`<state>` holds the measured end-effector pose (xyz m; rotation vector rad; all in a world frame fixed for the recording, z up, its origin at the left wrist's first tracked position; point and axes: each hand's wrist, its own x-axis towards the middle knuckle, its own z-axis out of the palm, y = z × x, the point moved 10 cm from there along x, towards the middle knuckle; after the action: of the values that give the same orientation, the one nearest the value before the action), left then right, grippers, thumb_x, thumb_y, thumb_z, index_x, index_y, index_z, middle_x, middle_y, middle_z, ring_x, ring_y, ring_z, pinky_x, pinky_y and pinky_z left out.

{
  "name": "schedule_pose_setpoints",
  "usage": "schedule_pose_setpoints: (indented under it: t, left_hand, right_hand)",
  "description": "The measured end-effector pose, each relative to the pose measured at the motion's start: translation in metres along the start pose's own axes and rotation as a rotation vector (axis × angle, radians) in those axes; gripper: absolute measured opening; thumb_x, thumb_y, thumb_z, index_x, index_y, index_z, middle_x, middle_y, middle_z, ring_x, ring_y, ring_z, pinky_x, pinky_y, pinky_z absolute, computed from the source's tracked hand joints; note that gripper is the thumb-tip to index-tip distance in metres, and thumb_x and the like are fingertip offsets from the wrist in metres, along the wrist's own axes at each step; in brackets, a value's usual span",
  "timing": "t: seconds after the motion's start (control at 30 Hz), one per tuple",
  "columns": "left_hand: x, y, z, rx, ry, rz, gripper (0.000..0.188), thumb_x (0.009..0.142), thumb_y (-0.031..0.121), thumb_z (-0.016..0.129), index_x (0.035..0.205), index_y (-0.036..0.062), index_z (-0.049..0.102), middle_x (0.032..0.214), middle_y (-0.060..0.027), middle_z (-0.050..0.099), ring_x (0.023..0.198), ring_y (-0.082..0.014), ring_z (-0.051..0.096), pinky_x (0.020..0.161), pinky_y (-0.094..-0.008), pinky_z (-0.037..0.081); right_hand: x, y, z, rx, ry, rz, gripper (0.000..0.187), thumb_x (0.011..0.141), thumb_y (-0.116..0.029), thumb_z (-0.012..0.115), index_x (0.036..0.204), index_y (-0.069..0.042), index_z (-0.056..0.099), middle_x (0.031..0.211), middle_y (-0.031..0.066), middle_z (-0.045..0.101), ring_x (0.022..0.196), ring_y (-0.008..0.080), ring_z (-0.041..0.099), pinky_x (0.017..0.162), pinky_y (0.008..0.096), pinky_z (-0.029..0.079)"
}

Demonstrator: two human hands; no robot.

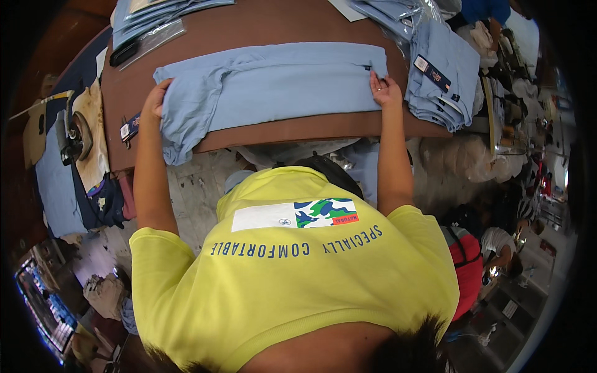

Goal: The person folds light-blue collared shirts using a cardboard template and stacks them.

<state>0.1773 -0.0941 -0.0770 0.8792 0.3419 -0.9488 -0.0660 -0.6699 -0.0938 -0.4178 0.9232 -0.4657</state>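
A light blue garment (292, 81) lies folded into a long strip across the brown table (280, 129). It looks like trousers, though I cannot be sure. Its left end is loose and wrinkled, and hangs over the table's near edge. My left hand (155, 99) grips that end at its left border, fingers curled partly out of sight. At the opposite end my right hand (387, 92) pinches the near right corner, close to a small dark label (367, 68). Between the hands the cloth lies mostly flat.
Folded light blue garments (438, 81) with dark tags are stacked at right. More garments (140, 28) and a black object (124, 53) lie far left. A dark tag (130, 127) rests beside my left forearm. An iron (76, 138) stands left of the table.
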Motion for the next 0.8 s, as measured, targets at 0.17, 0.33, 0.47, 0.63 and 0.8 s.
schedule_pose_setpoints:
  t: [0.17, 0.33, 0.47, 0.63, 0.8]
  left_hand:
    - [-0.033, -0.001, 0.02, 0.295, 0.18, 0.187, 0.039, 0.083, 0.027, 0.065, 0.105, -0.0048, 0.058, 0.093, -0.01, 0.065, 0.075, -0.0169, 0.064, 0.072, -0.0295, 0.054]
    - [-0.103, 0.001, -0.005, 1.149, 0.328, 0.038, 0.046, 0.079, 0.041, 0.066, 0.101, 0.0003, 0.062, 0.082, -0.0022, 0.06, 0.07, -0.0113, 0.054, 0.06, -0.0234, 0.042]
    - [-0.117, -0.006, 0.025, 0.957, 0.313, 0.01, 0.036, 0.081, 0.035, 0.064, 0.096, 0.0019, 0.062, 0.08, -0.0011, 0.059, 0.065, -0.0071, 0.051, 0.057, -0.0182, 0.038]
    - [-0.107, -0.007, 0.085, 0.055, -0.17, 0.216, 0.021, 0.089, 0.012, 0.055, 0.103, -0.0033, 0.057, 0.101, -0.0089, 0.063, 0.091, -0.0167, 0.061, 0.082, -0.0313, 0.052]
    - [-0.1, -0.035, 0.076, 0.041, -0.081, 0.299, 0.043, 0.091, 0.028, 0.054, 0.117, -0.0051, 0.048, 0.113, -0.0152, 0.057, 0.101, -0.0231, 0.059, 0.087, -0.0358, 0.05]
  right_hand:
    - [-0.033, -0.01, 0.011, -0.261, 0.001, -0.288, 0.026, 0.088, -0.02, 0.053, 0.109, -0.005, 0.048, 0.114, 0.0145, 0.05, 0.099, 0.0346, 0.054, 0.079, 0.046, 0.049]
    - [-0.153, 0.113, 0.107, -0.888, -0.721, 0.144, 0.029, 0.087, -0.028, 0.057, 0.103, -0.004, 0.054, 0.096, 0.0109, 0.061, 0.088, 0.0215, 0.06, 0.076, 0.0331, 0.051]
    - [-0.241, 0.258, 0.12, -1.25, -1.094, 0.656, 0.044, 0.085, -0.034, 0.061, 0.115, -0.002, 0.052, 0.105, 0.0117, 0.06, 0.093, 0.0187, 0.06, 0.08, 0.0284, 0.049]
    - [-0.284, 0.347, 0.165, -1.019, -1.332, 0.55, 0.037, 0.085, -0.021, 0.06, 0.119, -0.007, 0.052, 0.115, 0.0061, 0.056, 0.103, 0.015, 0.053, 0.086, 0.0314, 0.045]
    - [-0.256, 0.31, 0.205, -0.637, -1.108, 0.564, 0.03, 0.086, -0.015, 0.057, 0.115, -0.007, 0.055, 0.108, 0.0057, 0.06, 0.098, 0.0164, 0.057, 0.086, 0.0379, 0.048]
